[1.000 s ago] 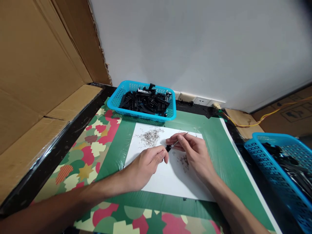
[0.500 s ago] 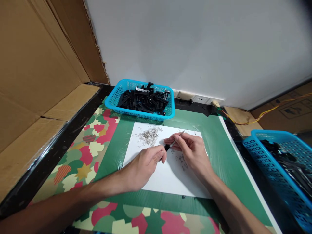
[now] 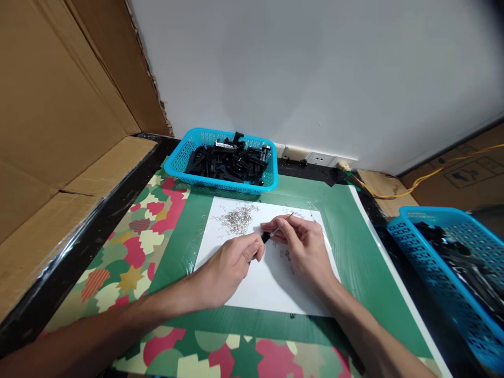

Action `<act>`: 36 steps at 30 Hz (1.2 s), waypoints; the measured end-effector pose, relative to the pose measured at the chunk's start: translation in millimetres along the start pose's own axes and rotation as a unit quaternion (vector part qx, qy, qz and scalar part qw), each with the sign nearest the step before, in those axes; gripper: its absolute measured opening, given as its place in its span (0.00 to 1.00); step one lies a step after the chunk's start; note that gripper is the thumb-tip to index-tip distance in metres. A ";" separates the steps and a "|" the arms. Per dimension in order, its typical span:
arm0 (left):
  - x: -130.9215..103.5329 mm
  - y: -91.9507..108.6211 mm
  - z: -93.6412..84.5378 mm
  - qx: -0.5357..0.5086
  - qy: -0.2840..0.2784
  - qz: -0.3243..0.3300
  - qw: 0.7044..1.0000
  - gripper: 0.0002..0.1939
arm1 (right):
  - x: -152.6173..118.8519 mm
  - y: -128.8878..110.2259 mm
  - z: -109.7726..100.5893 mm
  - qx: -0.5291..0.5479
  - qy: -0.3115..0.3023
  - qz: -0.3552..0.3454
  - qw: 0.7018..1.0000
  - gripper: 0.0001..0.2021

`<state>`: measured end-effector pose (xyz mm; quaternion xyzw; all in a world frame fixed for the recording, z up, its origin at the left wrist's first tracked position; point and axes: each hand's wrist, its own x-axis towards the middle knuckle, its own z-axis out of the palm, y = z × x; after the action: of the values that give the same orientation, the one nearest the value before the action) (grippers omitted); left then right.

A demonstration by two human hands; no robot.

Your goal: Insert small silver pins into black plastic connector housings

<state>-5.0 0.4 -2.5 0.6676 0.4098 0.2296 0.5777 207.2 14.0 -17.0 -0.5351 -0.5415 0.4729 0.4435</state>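
Note:
Over the white sheet (image 3: 252, 286), my left hand (image 3: 232, 265) is closed around a small black piece with a thin metallic shaft (image 3: 274, 232); its exact kind is unclear. My right hand (image 3: 305, 244) pinches that shaft between thumb and fingers, and a slim tip shows above the thumb. Both hands almost meet, hiding part of the piece. Beyond my left hand lies a heap of tiny bent metal wire bits (image 3: 238, 219). More small dark bits (image 3: 287, 255) are scattered on the sheet below my right hand.
A blue basket (image 3: 220, 184) full of black plastic parts stands behind the sheet, against the wall. Another blue basket (image 3: 429, 257) with dark parts is at the right. Cardboard (image 3: 59, 105) walls off the left. A yellow cable (image 3: 417, 182) runs from the sockets (image 3: 319, 159).
The whole view has shifted slightly, so things appear a little further left. Both hands keep nearly the same pose on the black piece.

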 end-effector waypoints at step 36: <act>3.9 -4.2 0.1 -0.350 -0.086 0.018 0.933 0.20 | -7.0 -32.9 -32.5 -0.431 -0.146 -0.384 0.803 0.08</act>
<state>-4.0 3.5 -7.3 0.4477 0.2402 0.3103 0.8035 234.2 8.9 20.8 -0.3441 -0.9091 0.0542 0.2285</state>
